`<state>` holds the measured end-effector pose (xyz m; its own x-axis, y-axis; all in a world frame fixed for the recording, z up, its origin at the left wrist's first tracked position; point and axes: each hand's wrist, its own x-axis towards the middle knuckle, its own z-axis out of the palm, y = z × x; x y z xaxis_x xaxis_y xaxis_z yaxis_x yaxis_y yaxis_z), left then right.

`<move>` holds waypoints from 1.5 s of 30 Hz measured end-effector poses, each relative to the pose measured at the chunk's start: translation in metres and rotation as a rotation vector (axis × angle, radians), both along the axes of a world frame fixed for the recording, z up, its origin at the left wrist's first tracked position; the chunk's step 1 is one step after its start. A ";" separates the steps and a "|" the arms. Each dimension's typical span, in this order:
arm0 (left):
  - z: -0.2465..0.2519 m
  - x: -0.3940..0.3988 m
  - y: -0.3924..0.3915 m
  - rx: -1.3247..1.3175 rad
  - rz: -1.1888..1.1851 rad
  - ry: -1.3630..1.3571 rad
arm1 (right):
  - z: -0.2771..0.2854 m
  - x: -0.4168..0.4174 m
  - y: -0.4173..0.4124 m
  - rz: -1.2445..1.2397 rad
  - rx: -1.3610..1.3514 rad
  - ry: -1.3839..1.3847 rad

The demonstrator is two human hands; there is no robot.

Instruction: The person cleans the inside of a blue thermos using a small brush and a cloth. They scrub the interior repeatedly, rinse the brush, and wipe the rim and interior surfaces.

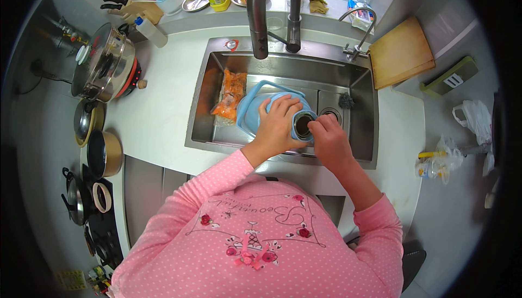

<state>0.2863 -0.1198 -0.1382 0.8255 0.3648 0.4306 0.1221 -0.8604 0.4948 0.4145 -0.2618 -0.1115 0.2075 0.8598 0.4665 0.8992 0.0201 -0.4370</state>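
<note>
A light blue vacuum jug (251, 108) with a blue handle lies on its side in the stainless steel sink (281, 63). Its round open mouth (304, 125) faces up towards me and looks dark inside. My left hand (279, 124) is spread over the jug's shoulder and neck, holding it. At the right edge of the mouth, my right hand (331, 138) is curled with its fingertips pinched on the rim. Whether those fingers also hold something small is hidden. Left of the jug lies a clear plastic pack of orange food (231, 94).
Above the sink hangs a metal faucet (259, 16). A steel wool scrubber (346, 100) sits near the drain (331, 114). A cutting board (401, 53) leans at the right. On the left stand a steamer pot (110, 63), a squeeze bottle (151, 32) and a knife block (140, 12).
</note>
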 end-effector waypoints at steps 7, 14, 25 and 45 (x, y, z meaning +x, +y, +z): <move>-0.005 0.011 -0.015 0.040 -0.026 0.059 | 0.034 0.018 -0.030 -0.153 -0.346 0.447; -0.009 0.022 -0.021 0.072 -0.008 0.013 | 0.012 0.015 -0.028 -0.196 0.013 0.277; -0.011 0.020 -0.028 0.076 -0.074 0.050 | 0.040 0.024 -0.035 -0.191 -0.573 0.744; -0.009 0.021 -0.019 0.061 0.020 0.014 | 0.005 0.019 -0.037 -0.055 -0.292 0.749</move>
<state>0.3077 -0.1384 -0.1477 0.8243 0.3546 0.4413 0.1459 -0.8863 0.4396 0.4336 -0.2985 -0.1063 0.4213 0.9052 -0.0556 0.3616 -0.2238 -0.9051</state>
